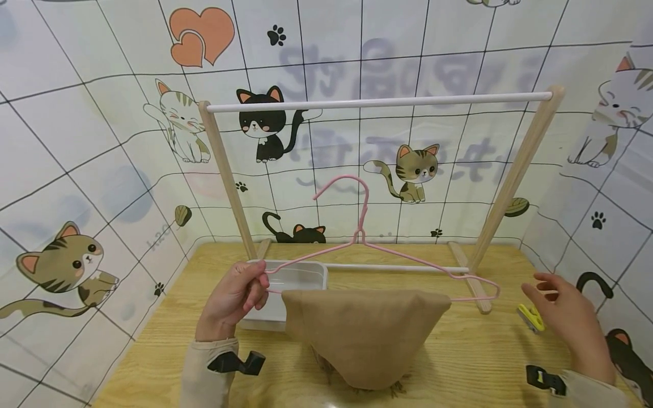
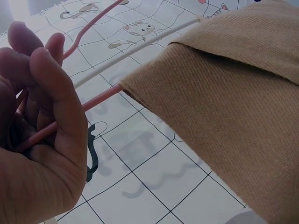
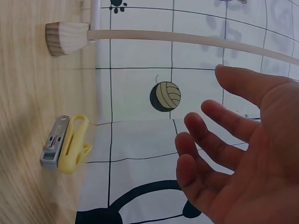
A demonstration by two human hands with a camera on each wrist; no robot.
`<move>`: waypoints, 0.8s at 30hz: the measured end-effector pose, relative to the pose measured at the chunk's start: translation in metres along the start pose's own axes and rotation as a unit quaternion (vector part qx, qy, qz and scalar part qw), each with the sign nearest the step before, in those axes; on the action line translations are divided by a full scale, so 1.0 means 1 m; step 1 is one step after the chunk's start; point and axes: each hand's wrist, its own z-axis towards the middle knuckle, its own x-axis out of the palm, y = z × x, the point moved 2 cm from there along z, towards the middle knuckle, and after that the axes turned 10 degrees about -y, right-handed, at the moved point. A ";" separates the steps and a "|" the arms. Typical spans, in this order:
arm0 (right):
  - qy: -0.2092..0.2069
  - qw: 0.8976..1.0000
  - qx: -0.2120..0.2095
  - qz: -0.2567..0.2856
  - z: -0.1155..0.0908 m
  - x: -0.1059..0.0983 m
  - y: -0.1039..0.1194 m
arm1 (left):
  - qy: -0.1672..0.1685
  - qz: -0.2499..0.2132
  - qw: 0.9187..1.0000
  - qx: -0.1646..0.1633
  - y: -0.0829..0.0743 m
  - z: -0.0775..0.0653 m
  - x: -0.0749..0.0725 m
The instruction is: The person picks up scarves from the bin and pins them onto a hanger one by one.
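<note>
A pink clothes hanger [image 1: 403, 253] is held up in front of the rack, its hook pointing up and curving left. My left hand [image 1: 236, 296] grips the hanger's left end, fingers curled round the wire. Over its lower bar hangs a brown cloth [image 1: 367, 334], folded and tapering downward; in the left wrist view the cloth [image 2: 224, 107] shows a woven texture and a loose folded edge. My right hand [image 1: 568, 314] is off to the right, apart from the hanger, with fingers loosely bent and nothing in them, as the right hand [image 3: 238, 149] shows in the right wrist view.
A rack with a white top rail [image 1: 377, 102] and wooden legs stands behind the hanger. At its left foot sits a white plastic basin [image 1: 265, 324]. A yellow clip [image 3: 72, 147] and a grey clip [image 3: 55, 142] lie on the wooden table [image 1: 158, 351]. Cat-printed sheeting surrounds the table.
</note>
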 end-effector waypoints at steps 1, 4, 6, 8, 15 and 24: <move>0.004 1.000 0.001 0.001 0.001 0.001 -0.002 | -0.001 0.001 1.000 0.000 0.000 0.000 0.000; 0.014 1.000 -0.006 -0.003 0.004 0.004 -0.007 | 0.000 0.002 1.000 0.001 0.000 0.000 0.001; 0.018 1.000 -0.013 -0.006 0.004 0.007 -0.011 | 0.001 0.002 1.000 0.001 0.000 0.000 0.001; 0.019 1.000 -0.018 -0.011 0.005 0.010 -0.014 | 0.002 0.002 1.000 0.002 0.000 0.000 0.001; 0.004 0.999 -0.033 -0.034 0.004 0.016 -0.019 | 0.002 0.001 1.000 0.005 -0.001 0.001 0.001; 0.030 0.998 -0.038 -0.047 0.005 0.026 -0.028 | 0.004 -0.001 1.000 0.006 -0.001 0.001 0.002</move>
